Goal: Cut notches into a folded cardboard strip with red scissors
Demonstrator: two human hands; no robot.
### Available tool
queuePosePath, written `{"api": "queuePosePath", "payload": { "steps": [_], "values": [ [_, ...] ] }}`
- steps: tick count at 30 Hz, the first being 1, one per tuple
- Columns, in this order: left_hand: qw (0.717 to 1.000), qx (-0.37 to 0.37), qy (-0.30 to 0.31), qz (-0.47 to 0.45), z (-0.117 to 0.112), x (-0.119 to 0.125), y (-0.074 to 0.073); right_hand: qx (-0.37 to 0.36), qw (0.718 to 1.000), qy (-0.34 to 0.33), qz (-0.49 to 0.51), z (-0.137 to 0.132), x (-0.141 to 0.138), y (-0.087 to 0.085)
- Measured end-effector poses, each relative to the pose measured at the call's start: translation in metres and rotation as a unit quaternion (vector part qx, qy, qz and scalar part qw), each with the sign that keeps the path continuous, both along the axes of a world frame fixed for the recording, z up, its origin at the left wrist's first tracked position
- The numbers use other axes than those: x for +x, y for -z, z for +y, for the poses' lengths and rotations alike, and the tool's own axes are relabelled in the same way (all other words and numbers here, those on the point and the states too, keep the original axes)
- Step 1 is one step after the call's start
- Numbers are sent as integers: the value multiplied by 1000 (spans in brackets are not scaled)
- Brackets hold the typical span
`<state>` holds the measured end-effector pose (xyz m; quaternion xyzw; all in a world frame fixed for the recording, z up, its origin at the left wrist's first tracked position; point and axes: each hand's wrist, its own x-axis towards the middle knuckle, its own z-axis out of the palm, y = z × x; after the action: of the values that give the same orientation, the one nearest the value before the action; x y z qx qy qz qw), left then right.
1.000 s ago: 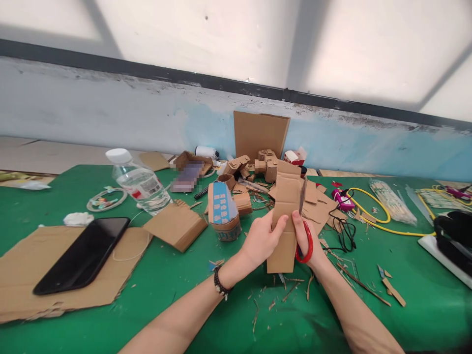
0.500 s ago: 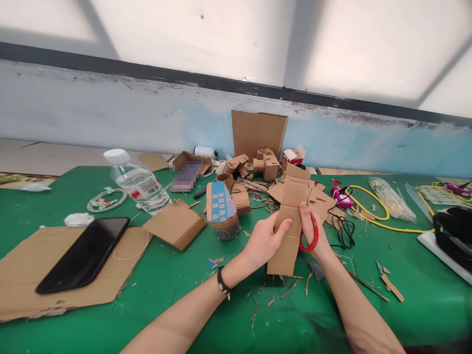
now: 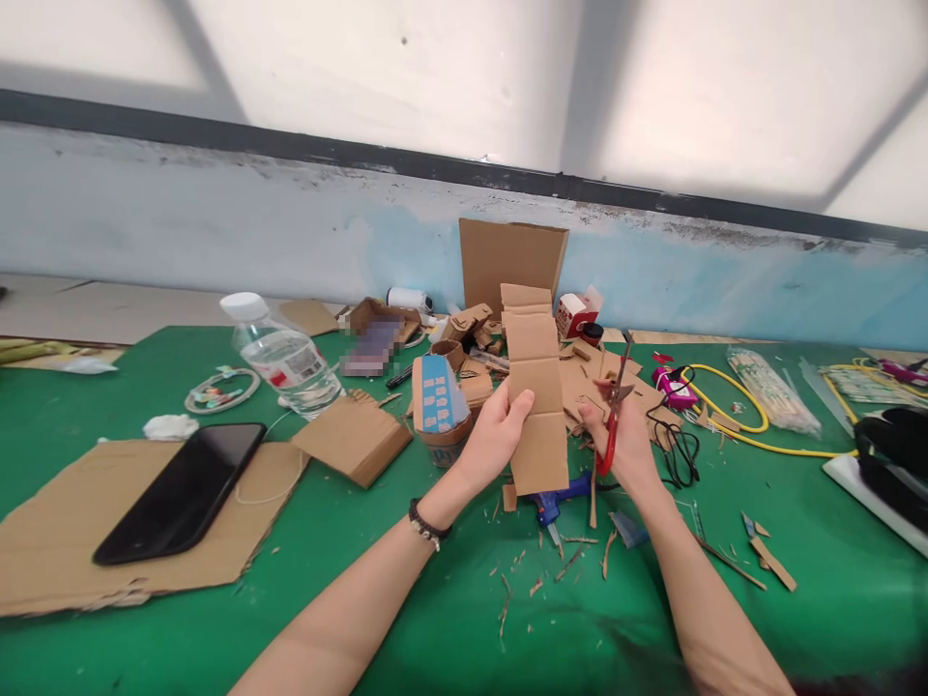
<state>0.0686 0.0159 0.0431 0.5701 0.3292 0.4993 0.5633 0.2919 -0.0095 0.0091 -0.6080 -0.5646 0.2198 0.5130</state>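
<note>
We grip the creased cardboard strip (image 3: 535, 387) in our left hand (image 3: 495, 437), red scissors (image 3: 611, 425) clenched right of it, trimmings already littering the tabletop (image 3: 406, 599).

The surface (image 3: 181, 638) is covered in green cloth; the cardboard strip (image 3: 535, 387) is plain brown, creased across; the scissors (image 3: 611, 425) have red handles; the glue gun (image 3: 555, 498) beneath is blue; the phone (image 3: 181, 491) is glossy black on a brown cardboard sheet (image 3: 58, 551); the bottle (image 3: 282, 356) is clear with a white cap and a red-and-white label; the cable (image 3: 732, 425) is yellow; the wristband (image 3: 424, 524) is black beads.
</note>
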Motion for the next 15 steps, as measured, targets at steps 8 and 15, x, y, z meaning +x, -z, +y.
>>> {"api": "queuePosePath", "payload": {
  "steps": [8, 15],
  "values": [
    [999, 12, -33, 34, 3, 0, 4, 103, 993, -10, 59, 10, 11, 1],
    [1000, 19, -13, 17, 0, 1, 2, 1, 937, -135, 322, 2, 20, -17]
  ]
}}
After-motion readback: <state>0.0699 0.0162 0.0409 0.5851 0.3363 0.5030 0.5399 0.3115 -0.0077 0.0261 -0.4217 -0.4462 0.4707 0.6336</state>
